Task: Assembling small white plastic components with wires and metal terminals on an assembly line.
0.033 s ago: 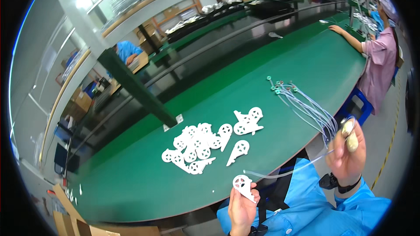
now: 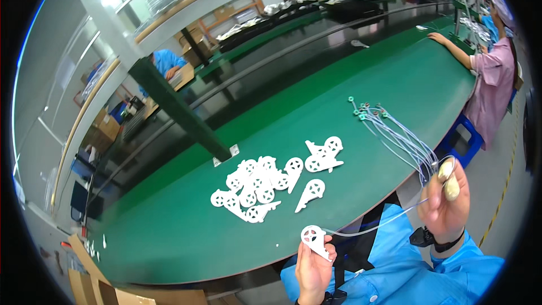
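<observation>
Between the thumb and fingers of my left hand (image 2: 315,268) is a white plastic wheel-shaped part (image 2: 313,238) with a round spoked head and a tapered tail. Pale yellow covers sit on fingertips of my right hand (image 2: 446,197), which is pinched on a thin translucent tube (image 2: 375,227). The tube sags leftward, and its far end meets the right edge of the white part's round head; whether it is inserted cannot be seen. Beyond my left hand, several similar white parts (image 2: 257,183) lie in a pile on the green table (image 2: 186,243), with a single one (image 2: 311,195) apart.
A bundle of bluish tubes (image 2: 398,135) with small green and red ends runs across the table towards my right hand. A dark green post (image 2: 178,110) rises at the left. Cardboard boxes (image 2: 90,262) stand lower left. Another person (image 2: 491,70) in pink is at the far right, beside a blue stool (image 2: 466,138).
The tube's free end has moved down to the white part's head; before, it hung just above and to its right. My right hand has shifted slightly lower. The view has shifted a little.
</observation>
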`<state>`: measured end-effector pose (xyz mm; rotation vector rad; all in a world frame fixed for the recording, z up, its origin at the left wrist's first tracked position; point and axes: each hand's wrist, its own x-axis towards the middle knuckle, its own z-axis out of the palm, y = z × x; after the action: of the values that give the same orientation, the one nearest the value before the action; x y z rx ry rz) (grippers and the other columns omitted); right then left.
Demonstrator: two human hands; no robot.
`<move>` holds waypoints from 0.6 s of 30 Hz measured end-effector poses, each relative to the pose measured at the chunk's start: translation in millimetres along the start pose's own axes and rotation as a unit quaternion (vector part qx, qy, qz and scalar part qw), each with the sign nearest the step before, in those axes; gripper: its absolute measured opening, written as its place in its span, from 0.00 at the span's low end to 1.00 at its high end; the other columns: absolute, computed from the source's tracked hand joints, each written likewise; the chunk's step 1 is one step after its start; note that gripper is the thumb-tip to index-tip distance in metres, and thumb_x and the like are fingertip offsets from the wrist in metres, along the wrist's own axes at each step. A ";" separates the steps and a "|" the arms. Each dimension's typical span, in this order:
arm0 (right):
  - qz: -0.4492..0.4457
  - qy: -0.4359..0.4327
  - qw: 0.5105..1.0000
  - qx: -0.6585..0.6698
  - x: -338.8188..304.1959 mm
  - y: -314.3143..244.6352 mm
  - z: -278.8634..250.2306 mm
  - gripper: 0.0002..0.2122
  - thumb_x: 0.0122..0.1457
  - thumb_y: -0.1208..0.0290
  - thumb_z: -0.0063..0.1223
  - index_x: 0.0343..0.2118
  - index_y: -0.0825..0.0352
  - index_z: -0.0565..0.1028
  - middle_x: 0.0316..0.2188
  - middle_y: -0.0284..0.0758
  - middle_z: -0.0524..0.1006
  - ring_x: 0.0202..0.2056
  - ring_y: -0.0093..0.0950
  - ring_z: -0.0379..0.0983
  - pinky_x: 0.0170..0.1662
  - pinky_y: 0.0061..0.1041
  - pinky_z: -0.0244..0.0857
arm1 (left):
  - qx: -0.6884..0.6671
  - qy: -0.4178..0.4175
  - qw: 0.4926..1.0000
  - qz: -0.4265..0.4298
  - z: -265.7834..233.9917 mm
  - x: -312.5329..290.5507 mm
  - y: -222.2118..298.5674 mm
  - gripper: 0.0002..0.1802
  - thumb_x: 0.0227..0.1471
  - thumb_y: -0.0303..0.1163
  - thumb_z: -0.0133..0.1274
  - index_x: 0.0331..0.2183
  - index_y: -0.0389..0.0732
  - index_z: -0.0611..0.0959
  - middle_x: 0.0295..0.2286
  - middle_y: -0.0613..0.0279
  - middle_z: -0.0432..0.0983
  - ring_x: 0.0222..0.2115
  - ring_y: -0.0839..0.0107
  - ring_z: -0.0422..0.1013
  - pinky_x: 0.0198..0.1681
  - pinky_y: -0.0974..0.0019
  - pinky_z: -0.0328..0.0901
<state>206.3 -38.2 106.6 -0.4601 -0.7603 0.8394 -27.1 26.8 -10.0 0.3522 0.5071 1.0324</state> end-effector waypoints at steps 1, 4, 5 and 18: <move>0.022 -0.012 1.000 0.010 -2.4 8.5 1.5 0.11 0.63 0.70 0.45 0.44 0.67 0.62 0.24 0.47 0.74 0.18 0.33 0.71 0.19 0.28 0.67 | -0.025 -0.006 1.000 0.007 -4.2 -1.1 1.4 0.19 0.63 0.38 0.33 0.50 0.35 0.65 0.40 0.47 0.70 0.29 0.65 0.67 0.31 0.64 0.59; 0.064 -0.005 0.997 0.035 -8.2 26.5 1.1 0.11 0.63 0.70 0.44 0.45 0.68 0.62 0.24 0.49 0.74 0.19 0.33 0.73 0.21 0.28 0.68 | -0.035 0.022 0.999 0.029 -9.0 -8.3 5.5 0.20 0.63 0.38 0.33 0.50 0.35 0.65 0.40 0.47 0.70 0.29 0.66 0.67 0.31 0.64 0.60; 0.079 0.001 0.996 0.047 -9.0 29.9 0.1 0.11 0.63 0.70 0.44 0.45 0.69 0.62 0.25 0.49 0.74 0.20 0.33 0.73 0.22 0.28 0.68 | -0.036 0.025 0.999 0.031 -11.5 -8.8 6.1 0.20 0.63 0.38 0.33 0.50 0.35 0.65 0.40 0.47 0.70 0.29 0.66 0.67 0.31 0.64 0.60; 0.083 0.043 0.996 0.009 -3.9 34.3 -10.7 0.10 0.64 0.69 0.42 0.44 0.69 0.63 0.26 0.49 0.75 0.20 0.31 0.73 0.21 0.26 0.68 | 0.089 0.054 0.989 0.101 -5.9 -9.3 11.9 0.20 0.61 0.35 0.34 0.51 0.32 0.62 0.39 0.46 0.70 0.29 0.65 0.68 0.31 0.65 0.61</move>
<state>195.8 -21.7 76.2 -0.5455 -0.6399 0.9743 -42.9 24.5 -6.7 0.5164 0.6737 1.2090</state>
